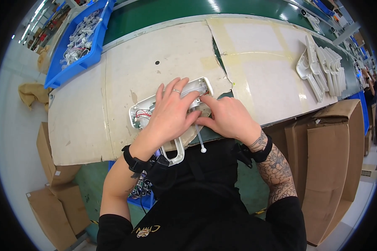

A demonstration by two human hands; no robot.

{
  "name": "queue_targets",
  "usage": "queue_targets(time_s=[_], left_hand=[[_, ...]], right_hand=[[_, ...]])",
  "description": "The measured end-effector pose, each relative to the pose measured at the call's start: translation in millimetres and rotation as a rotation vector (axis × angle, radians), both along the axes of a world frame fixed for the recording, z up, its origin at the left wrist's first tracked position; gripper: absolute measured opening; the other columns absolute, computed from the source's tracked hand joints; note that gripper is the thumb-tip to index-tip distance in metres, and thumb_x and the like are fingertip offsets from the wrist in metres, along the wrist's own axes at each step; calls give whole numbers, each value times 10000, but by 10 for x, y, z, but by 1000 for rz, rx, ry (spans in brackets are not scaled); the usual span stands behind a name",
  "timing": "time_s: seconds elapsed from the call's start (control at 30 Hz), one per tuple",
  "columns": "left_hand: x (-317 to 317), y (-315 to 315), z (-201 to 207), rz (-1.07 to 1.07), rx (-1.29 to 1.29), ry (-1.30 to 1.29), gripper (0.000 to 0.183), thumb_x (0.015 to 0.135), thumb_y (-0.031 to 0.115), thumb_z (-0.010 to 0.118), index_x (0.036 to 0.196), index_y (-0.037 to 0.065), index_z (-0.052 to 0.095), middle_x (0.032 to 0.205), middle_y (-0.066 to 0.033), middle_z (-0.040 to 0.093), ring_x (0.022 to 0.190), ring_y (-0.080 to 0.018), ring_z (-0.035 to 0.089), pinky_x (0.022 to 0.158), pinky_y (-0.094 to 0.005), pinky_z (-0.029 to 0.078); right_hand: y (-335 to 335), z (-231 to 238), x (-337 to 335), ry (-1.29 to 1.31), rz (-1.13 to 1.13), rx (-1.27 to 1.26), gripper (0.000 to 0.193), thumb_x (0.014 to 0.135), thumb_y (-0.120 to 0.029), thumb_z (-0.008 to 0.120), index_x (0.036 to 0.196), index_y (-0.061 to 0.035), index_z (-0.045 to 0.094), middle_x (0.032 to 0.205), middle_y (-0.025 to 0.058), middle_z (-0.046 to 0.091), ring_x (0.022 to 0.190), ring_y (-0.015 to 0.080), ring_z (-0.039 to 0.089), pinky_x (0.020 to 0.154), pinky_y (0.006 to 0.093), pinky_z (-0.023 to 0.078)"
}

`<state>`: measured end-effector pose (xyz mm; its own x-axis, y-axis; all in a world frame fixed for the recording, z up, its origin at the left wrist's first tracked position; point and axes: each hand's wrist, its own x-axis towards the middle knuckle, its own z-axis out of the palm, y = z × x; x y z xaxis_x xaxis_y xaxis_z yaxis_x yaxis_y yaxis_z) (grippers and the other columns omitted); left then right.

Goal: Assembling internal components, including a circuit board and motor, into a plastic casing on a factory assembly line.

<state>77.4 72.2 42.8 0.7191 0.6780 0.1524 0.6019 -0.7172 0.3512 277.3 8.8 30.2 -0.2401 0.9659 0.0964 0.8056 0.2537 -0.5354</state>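
Note:
A white plastic housing half with a loop handle (179,152) lies open on the bench's near edge. Red wires (144,113) and a small circuit board (136,122) show inside its left end. My left hand (170,111) lies across the housing, fingers over its far side, holding it. A thin clear tube (199,131) with a white end piece hangs out over the near edge. My right hand (227,116) is bent in at the housing's right part, index finger on it and thumb by the tube. What its fingertips pinch is hidden.
A blue bin (73,63) of white and clear parts stands at the far left. Several white shells (322,69) lean together at right. Cardboard boxes (329,159) flank the bench; a green conveyor (163,14) runs behind it. Below is another blue bin (140,201).

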Motion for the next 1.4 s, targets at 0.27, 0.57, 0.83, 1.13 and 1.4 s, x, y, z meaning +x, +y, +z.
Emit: queue_targets(time_s=[0.27, 0.57, 0.83, 1.13, 1.4], left_hand=[[6, 27, 40, -9, 9, 72, 392, 875, 323, 767, 1213, 125, 738, 1518, -244, 490, 1459, -439, 381, 1194, -614, 260], [6, 100, 86, -1, -12, 170, 407, 871, 372, 763, 1214, 153, 750, 1532, -216, 494, 1477, -434, 361, 1185, -648, 262], [-606, -25, 334, 191, -104, -218, 555, 886, 321, 787, 1357, 67, 638, 1547, -194, 473, 1453, -384, 413, 1186, -577, 319], [-1002, -357, -10, 333, 150, 14, 474, 889, 402, 781, 1191, 42, 720, 1541, -253, 430, 1416, -476, 382, 1152, -580, 296], [-1118, -432, 40, 443, -9, -274, 476, 926, 318, 759, 1277, 13, 659, 1531, -235, 455, 1420, -405, 424, 1159, -509, 350]], right_hand=[[4, -20, 7, 23, -2, 26, 499, 842, -371, 810, 1169, -35, 642, 761, 156, 713, 747, 371, 715, 650, 473, 553], [-12, -49, 0, 21, -8, 78, 441, 858, -367, 793, 1169, -82, 663, 757, 131, 711, 726, 355, 707, 625, 470, 539], [47, 65, 28, -54, 19, 0, 410, 867, -411, 781, 1067, -71, 670, 750, 135, 710, 740, 360, 709, 639, 476, 540], [24, 18, 17, 27, -2, -14, 502, 878, -379, 788, 1202, -18, 658, 744, 158, 701, 729, 374, 694, 645, 477, 530], [-288, 273, -122, 184, -43, 12, 536, 857, -268, 824, 1293, -18, 636, 704, 101, 638, 659, 328, 652, 624, 417, 533]])
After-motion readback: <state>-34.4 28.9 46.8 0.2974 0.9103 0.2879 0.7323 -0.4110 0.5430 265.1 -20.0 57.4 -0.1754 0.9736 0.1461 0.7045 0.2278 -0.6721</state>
